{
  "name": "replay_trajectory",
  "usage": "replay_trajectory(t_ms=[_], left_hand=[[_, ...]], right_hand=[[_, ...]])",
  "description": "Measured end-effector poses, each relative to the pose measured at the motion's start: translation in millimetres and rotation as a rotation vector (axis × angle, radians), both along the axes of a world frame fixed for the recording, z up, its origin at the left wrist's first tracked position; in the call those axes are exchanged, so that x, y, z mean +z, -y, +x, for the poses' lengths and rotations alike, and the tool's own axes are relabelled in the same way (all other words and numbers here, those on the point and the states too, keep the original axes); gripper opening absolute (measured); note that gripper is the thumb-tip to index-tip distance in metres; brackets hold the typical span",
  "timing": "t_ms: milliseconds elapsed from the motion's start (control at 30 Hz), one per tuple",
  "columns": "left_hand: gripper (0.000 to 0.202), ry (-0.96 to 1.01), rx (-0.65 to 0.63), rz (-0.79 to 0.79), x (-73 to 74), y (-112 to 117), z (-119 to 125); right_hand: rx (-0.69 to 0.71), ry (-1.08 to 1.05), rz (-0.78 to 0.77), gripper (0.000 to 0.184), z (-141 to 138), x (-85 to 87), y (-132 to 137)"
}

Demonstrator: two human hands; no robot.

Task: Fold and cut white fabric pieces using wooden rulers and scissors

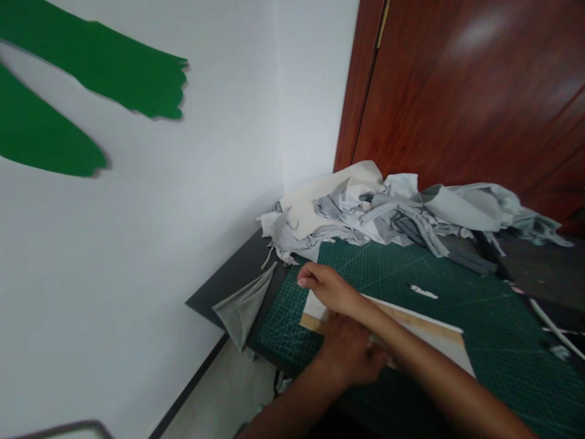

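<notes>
Lying on a green gridded cutting mat [379, 268]: one pale panel [439, 349], set beneath the crossed arms. Left hand [345, 350]: over the panel's left part, at its near side, passing under the right forearm; fingers partly bent, blurred; cannot tell whether they grip the panel. Right hand [326, 285]: at the panel's far left corner, fingers curled in, thumb drawn up to them; any small hold between the tips cannot be made out. The right forearm hides the panel's middle.

Panel, appearance: flat, long and narrow, off-white to pale grey, with a thin white strip along the far edge. Tan shows at the left end and again right of the forearm, just inside the white strip; whether it forms one band is hidden.

Panel, direction: long axis mainly sideways, slanting from the right hand down toward the lower right of the view; the short right end leans outward toward the near side.

Adjacent items: small white scrap [423, 292], on the mat, beyond the panel, apart from it; heap of grey and white scraps [393, 213], along the far side; folded grey piece [251, 305], at the left edge.
</notes>
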State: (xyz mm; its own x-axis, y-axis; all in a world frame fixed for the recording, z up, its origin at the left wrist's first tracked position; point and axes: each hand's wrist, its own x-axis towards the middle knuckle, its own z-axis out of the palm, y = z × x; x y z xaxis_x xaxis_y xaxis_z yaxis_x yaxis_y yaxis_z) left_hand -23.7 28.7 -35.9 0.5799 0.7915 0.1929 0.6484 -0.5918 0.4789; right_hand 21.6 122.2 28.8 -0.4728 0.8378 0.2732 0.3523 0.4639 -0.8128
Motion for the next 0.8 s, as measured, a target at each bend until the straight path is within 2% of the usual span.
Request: replay_trajectory(t_ms=[100, 233, 433, 667, 800], left_hand=[[0.076, -0.063, 0.019, -0.016, 8.1, 1.3, -0.4], [0.076, -0.083, 0.014, 0.033, 13.5, -0.1, -1.3], [0.075, -0.072, 0.004, 0.037, 16.4, 0.1, -2.1], [0.077, -0.079, 0.002, 0.046, 15.7, 0.3, -2.0], [0.078, -0.043, 0.002, 0.035, 11.7, 0.4, -1.8]], right_hand=[[-0.026, 0.027, -0.074, 0.013, 13.3, -27.3, -19.1], [-0.122, 0.02, -0.05, 0.01, 20.1, -41.8, -33.9], [-0.216, 0.037, 0.014, 0.013, 28.9, -49.2, -46.5], [-0.194, 0.13, 0.13, 0.022, 32.8, -45.7, -38.9], [-0.14, 0.278, 0.217, 0.018, 31.6, -39.9, -33.1]])
